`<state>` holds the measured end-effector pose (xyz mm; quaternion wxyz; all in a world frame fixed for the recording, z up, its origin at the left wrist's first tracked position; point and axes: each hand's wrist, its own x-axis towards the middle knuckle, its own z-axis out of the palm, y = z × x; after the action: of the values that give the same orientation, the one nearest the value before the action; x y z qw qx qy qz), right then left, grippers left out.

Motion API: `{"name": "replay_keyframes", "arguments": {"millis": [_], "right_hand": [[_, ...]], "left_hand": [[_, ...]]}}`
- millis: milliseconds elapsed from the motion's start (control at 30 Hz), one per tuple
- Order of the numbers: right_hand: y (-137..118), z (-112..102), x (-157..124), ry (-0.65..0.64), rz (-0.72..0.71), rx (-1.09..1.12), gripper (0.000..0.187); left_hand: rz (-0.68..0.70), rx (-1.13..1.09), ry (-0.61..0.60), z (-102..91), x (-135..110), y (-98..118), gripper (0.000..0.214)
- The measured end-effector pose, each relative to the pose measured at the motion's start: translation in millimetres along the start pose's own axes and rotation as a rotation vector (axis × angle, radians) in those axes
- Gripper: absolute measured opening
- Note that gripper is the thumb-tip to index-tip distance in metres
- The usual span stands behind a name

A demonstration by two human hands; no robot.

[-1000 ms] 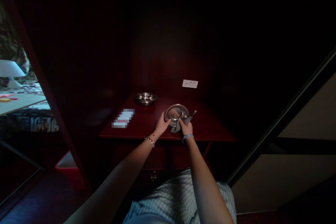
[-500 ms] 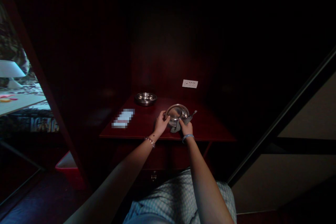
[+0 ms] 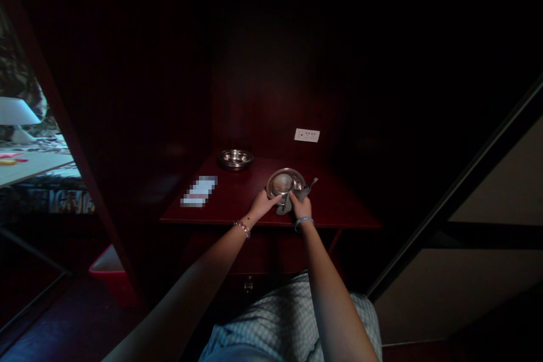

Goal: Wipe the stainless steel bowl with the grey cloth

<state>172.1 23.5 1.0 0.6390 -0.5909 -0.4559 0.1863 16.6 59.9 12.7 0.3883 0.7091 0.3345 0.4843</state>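
Observation:
A shiny steel bowl (image 3: 281, 182) is held between my hands over the front part of the dark red desk (image 3: 339, 203). My left hand (image 3: 263, 203) grips its near left rim, the thumb lying over the edge and the other fingers hidden below. On the near right side, my right hand (image 3: 300, 203) pinches a grey cloth (image 3: 283, 207) against the bowl's rim. One end of the cloth sticks out to the right past the hand. Further back on the left, more steel bowls (image 3: 235, 159), seemingly stacked, rest on the desk.
A blurred-out pale rectangle (image 3: 199, 191) lies on the desk's left side. A white wall socket (image 3: 307, 135) is at the back. Dark panels enclose the desk left and right. Down on the left floor stands a red bin (image 3: 112, 277); a white lamp (image 3: 17, 113) is beyond.
My left hand has slid along the rim toward the near side, closer to my right hand. The right hand with the cloth has hardly moved.

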Motion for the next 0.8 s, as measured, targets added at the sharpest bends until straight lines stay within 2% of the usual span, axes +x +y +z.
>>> {"name": "replay_keyframes", "arguments": {"millis": [133,800], "right_hand": [[0.1,0.1,-0.3,-0.002,0.000,0.008,0.040],[1.4,-0.1,0.6,-0.001,0.001,0.005,0.041]], "left_hand": [[-0.022,0.079,-0.056,-0.2,-0.1,0.9,0.026],[-0.071,0.108,0.036,0.9,1.1,2.3,0.019]]}}
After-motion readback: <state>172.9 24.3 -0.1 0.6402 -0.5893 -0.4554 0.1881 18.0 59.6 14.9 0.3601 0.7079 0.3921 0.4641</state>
